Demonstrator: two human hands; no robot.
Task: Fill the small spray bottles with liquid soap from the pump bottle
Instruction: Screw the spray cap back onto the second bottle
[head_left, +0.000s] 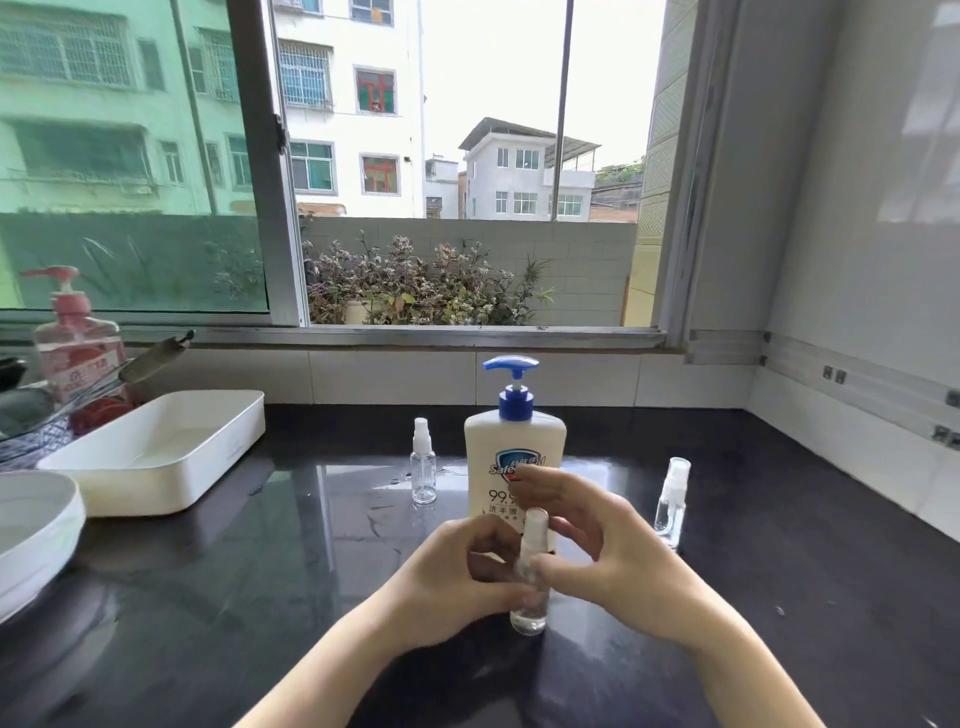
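A white pump bottle (511, 457) with a blue pump head stands upright at the middle of the dark counter. Just in front of it my left hand (457, 577) grips the body of a small clear spray bottle (531, 608) that stands on the counter. My right hand (608, 545) has its thumb and fingers at this bottle's neck, below the clear cap. A second small spray bottle (423, 462) stands left of the pump bottle. A third (671, 501) stands to the right, behind my right hand.
A white rectangular tray (156, 483) lies at the left, with a white bowl rim (47, 525) in front of it. A pink pump bottle (78, 343) and a wire rack stand at the far left. The tiled wall and window sill run behind the counter.
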